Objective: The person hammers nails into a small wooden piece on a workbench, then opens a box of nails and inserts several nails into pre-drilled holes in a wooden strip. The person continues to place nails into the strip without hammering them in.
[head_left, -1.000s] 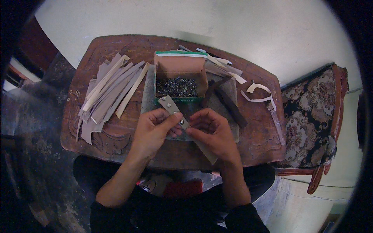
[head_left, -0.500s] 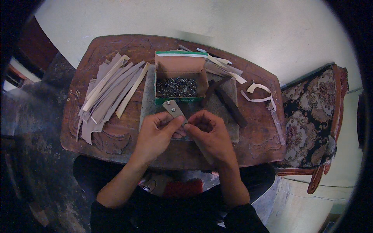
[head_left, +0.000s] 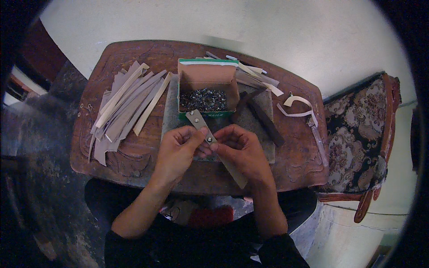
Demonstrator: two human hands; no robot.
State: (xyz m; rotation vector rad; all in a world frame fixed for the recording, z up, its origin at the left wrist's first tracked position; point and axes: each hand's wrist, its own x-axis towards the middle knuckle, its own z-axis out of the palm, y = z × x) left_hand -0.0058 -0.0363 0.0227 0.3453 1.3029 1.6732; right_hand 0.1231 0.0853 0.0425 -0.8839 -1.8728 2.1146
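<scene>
A grey-beige strip [head_left: 234, 173] slants between my two hands, its upper end by the front of a box. Three shiny round metal studs [head_left: 209, 139] show along its upper part. My left hand [head_left: 181, 144] pinches the strip between thumb and fingers. Just to the right, my right hand [head_left: 239, 145] grips it with thumb and fingertips close to the lowest stud. The open cardboard box [head_left: 208, 79], green outside, holds a heap of small dark and shiny metal pieces [head_left: 203, 100].
Grey and cream strips [head_left: 127, 102] lie piled at the table's left. Under the box is a grey slab [head_left: 172, 116], with a dark hammer-like tool [head_left: 266, 125] on its right. A curled pale strap [head_left: 297, 107] lies farther right, and a patterned chair [head_left: 353, 138] stands beside the carved wooden table [head_left: 295, 165].
The strip has shifted slightly up and left through my fingers. A third stud now shows between my hands, where earlier only two were visible.
</scene>
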